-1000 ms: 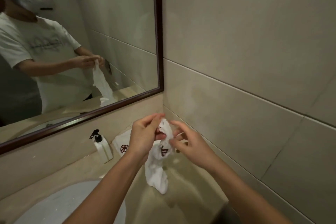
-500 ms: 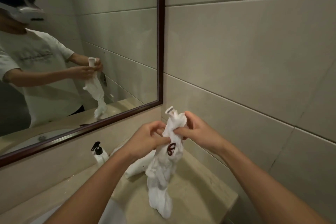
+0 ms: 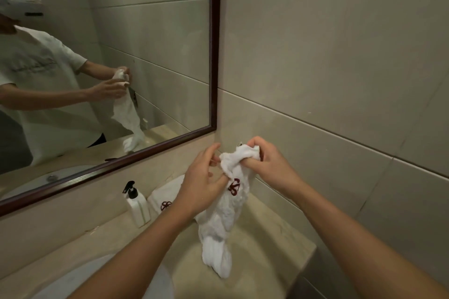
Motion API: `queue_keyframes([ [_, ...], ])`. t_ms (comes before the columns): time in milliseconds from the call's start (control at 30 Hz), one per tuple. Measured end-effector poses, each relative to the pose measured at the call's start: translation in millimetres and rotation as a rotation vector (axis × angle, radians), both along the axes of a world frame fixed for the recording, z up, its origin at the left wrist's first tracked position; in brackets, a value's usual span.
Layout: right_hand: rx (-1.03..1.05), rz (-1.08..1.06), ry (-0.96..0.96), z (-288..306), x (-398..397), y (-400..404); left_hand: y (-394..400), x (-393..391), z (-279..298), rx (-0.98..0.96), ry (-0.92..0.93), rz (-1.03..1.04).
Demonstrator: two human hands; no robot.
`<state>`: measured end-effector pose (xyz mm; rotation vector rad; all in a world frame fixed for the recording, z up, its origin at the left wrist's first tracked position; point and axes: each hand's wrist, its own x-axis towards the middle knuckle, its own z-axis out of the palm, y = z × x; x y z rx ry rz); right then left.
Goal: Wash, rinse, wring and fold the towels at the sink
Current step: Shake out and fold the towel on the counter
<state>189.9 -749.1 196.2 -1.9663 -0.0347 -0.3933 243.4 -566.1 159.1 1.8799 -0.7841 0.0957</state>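
Observation:
A crumpled white towel (image 3: 224,221) with a dark red emblem hangs in the air above the beige counter. My right hand (image 3: 269,165) grips its bunched top end. My left hand (image 3: 201,182) holds the towel just below, with a finger pinching the cloth near the emblem. A second white towel (image 3: 165,195) with the same red emblem lies on the counter behind my left hand, partly hidden. The sink basin (image 3: 97,279) shows at the lower left, mostly covered by my left forearm.
A white pump bottle (image 3: 137,206) with a black nozzle stands on the counter (image 3: 262,245) near the back wall. A dark-framed mirror (image 3: 215,56) hangs above, reflecting a person and the towel. Tiled wall closes the right side; the counter ends at the right.
My hands have shifted their hold at the towel's top, bunching it tighter. The towel still hangs down above the counter. The view has tilted slightly, showing more counter.

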Motion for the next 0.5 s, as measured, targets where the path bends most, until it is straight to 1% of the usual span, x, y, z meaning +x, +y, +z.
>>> queue_keyframes([
  [67, -0.207, -0.161, -0.031, -0.9, 2.6, 3.4, -7.5, -13.1, -2.3, -0.143, 0.092, -0.085],
  [133, -0.437, -0.276, -0.080, -3.0, 2.2, 6.0, -10.2, -16.8, -3.0, -0.201, 0.142, -0.088],
  [167, -0.519, -0.287, -0.120, -4.5, 0.5, 7.2, -10.5, -13.1, -3.7, -0.178, 0.098, -0.039],
  [200, -0.570, -0.274, -0.163, -6.3, -1.2, 8.6, -10.3, -8.4, -3.6, -0.127, 0.004, 0.015],
  [233, -0.584, -0.249, -0.200, -8.8, -2.0, 8.9, -9.9, -4.0, -2.5, -0.044, -0.103, 0.073],
  [267, -0.538, -0.218, -0.221, -9.5, -2.7, 9.2, -10.5, 0.3, -1.7, 0.038, -0.200, 0.118],
  [333, -0.325, -0.182, -0.165, -9.3, -1.7, 7.8, -9.9, 9.0, -1.4, 0.150, -0.309, 0.170],
  [367, -0.237, -0.176, -0.116, -8.1, -1.7, 6.3, -8.0, 10.5, -2.6, 0.148, -0.305, 0.195],
  [400, -0.196, -0.165, -0.083, -7.7, -1.0, 4.0, -5.6, 11.3, -4.1, 0.120, -0.246, 0.212],
  [433, -0.186, -0.145, -0.062, -8.4, -0.3, 1.6, -3.1, 10.2, -3.4, 0.045, -0.097, 0.200],
  [500, -0.175, -0.092, -0.016, -7.6, -0.2, -0.8, -1.7, -0.4, 5.5, -0.195, 0.380, 0.047],
])
